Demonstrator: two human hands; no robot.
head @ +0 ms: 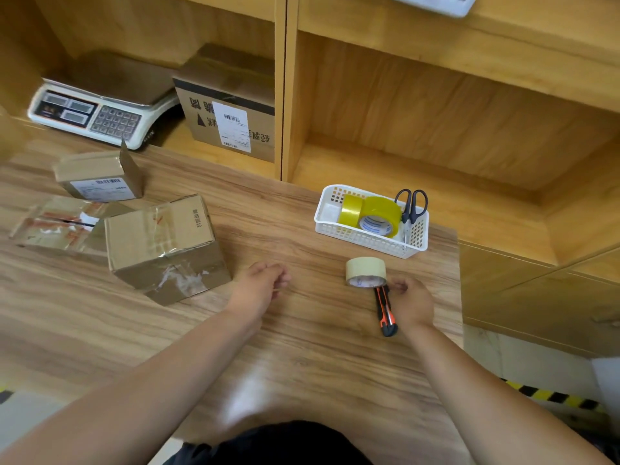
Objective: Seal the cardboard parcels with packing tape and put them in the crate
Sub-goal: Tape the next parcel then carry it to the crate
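Observation:
Three cardboard parcels lie on the left of the wooden table (302,347): a taped box (161,243) nearest me, a flat parcel (57,226) with clear tape behind it, and a small labelled box (97,179) with one flap standing up. A beige tape roll (365,271) stands right of centre. My right hand (411,302) rests beside it, fingers curled on the front end of an orange and black utility knife (385,310) that lies on the table. My left hand (261,283) rests loosely curled just right of the taped box and holds nothing that I can see. No crate is in view.
A white basket (369,241) behind the beige roll holds yellow tape rolls (379,213) and scissors (412,204). On the shelf behind stand a weighing scale (100,105) and a labelled carton (228,105). The table's right edge runs close to my right hand.

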